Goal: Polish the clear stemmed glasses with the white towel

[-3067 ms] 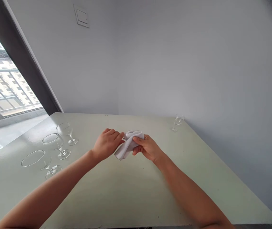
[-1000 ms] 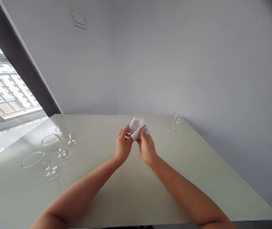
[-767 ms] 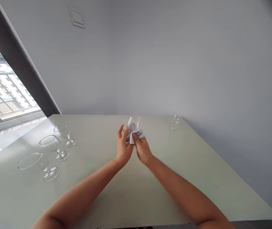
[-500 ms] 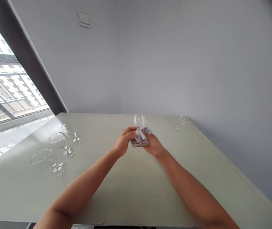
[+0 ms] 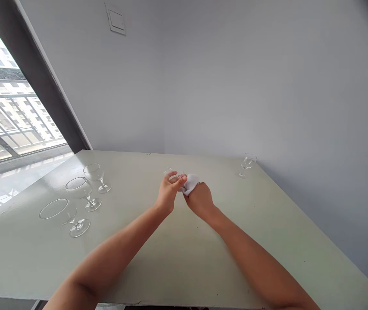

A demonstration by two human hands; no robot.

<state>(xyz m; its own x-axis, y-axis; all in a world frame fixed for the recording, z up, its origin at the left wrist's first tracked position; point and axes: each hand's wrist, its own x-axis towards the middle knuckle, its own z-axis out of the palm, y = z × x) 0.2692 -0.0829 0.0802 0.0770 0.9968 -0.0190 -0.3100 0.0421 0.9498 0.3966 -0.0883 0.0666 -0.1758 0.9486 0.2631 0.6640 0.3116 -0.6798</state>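
Over the middle of the table, my left hand [image 5: 167, 193] is closed round the bowl of a stemmed wine glass [image 5: 167, 171]. The glass lies tilted on its side, its bowl mostly hidden behind my fingers. My right hand [image 5: 201, 200] grips a bunched white cloth [image 5: 191, 184] pressed against the other end of the glass, so the stem and foot cannot be seen. To the left stand three more stemmed glasses: a near one [image 5: 79, 228], a middle one [image 5: 92, 205] and a far one [image 5: 104, 187].
Another stemmed glass [image 5: 247, 162] stands at the table's far right corner. The pale table [image 5: 171, 267] meets a grey wall [image 5: 235, 86] at the back and right. A window with a dark frame [image 5: 35, 64] is at the left.
The held glass has turned from upright to lying over leftward. My left hand has shifted onto its bowl, and my right hand has rolled over with the cloth round the other end.
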